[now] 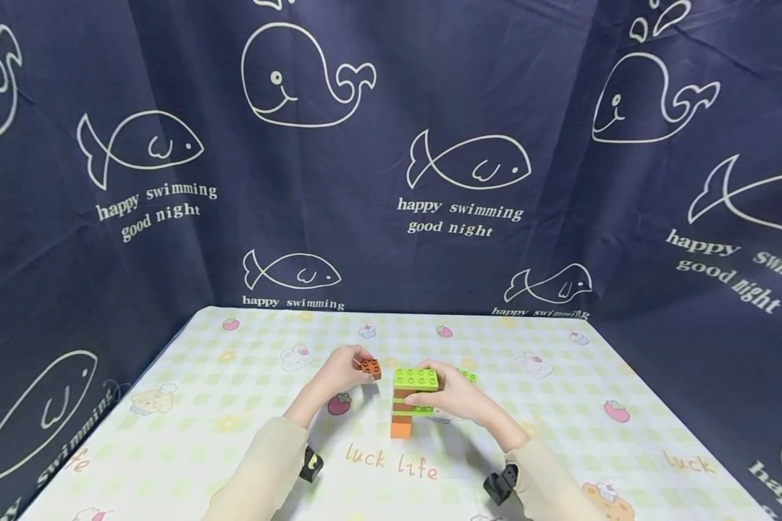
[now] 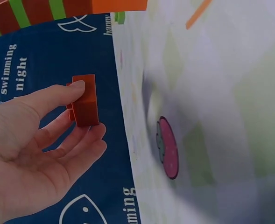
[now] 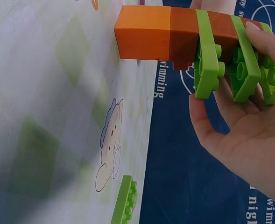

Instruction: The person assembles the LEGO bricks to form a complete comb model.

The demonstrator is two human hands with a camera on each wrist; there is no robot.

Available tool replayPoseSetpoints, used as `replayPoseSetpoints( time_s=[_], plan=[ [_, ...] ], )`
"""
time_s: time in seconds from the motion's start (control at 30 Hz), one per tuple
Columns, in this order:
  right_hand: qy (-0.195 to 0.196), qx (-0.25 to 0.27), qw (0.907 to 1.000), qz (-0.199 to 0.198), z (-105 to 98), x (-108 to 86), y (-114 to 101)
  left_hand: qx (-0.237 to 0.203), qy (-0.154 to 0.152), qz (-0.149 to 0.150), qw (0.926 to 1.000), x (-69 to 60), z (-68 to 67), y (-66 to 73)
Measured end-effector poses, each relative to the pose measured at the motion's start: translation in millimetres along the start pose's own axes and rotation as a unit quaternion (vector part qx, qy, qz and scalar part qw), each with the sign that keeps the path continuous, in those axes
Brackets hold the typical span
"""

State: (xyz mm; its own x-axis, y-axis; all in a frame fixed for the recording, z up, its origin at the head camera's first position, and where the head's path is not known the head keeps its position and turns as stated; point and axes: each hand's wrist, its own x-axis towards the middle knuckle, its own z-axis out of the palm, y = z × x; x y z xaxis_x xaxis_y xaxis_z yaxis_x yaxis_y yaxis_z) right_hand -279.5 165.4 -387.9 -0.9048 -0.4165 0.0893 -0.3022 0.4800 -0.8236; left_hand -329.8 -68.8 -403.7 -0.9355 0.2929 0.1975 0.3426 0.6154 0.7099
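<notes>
My left hand (image 1: pixel 340 373) pinches a small reddish-brown studded building brick (image 1: pixel 371 369) between thumb and fingers, held above the table. In the left wrist view the thumb presses one face of that brick (image 2: pixel 86 100). Beside it stands an upright brick tower (image 1: pixel 401 425), orange at the bottom, with brown bricks and green studded plates stacked in turn above. My right hand (image 1: pixel 459 394) grips the tower's upper part from the right. The right wrist view shows the thumb near the top and the fingers around the overhanging green plates (image 3: pixel 207 70); the palm hides part of them.
A loose green studded brick (image 3: pixel 123 203) lies on the table to the right of the tower, partly behind the right hand in the head view. A patterned cloth (image 1: pixel 234 376) covers the table. Dark blue curtain (image 1: pixel 391 275) hangs behind and at both sides.
</notes>
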Motion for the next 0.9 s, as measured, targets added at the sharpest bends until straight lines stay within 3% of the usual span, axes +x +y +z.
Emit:
replayPoseSetpoints(
  time_s=[0.3, 0.57, 0.9],
  plan=[
    [-0.014, 0.022, 0.9996, -0.011, -1.4, 0.9, 1.4, 0.003, 0.005, 0.013, 0.9999, -4.2, -5.5, 10.6],
    [-0.023, 0.027, 0.9993, -0.016, -2.1, 1.2, 0.6, -0.044, 0.026, 0.023, 0.9984, -8.2, -9.6, 17.3],
    [-0.007, -0.011, 0.9999, 0.002, -1.4, 0.4, -1.4, -0.052, 0.051, 0.074, 0.9947, -16.1, -16.8, 31.7]
  ],
)
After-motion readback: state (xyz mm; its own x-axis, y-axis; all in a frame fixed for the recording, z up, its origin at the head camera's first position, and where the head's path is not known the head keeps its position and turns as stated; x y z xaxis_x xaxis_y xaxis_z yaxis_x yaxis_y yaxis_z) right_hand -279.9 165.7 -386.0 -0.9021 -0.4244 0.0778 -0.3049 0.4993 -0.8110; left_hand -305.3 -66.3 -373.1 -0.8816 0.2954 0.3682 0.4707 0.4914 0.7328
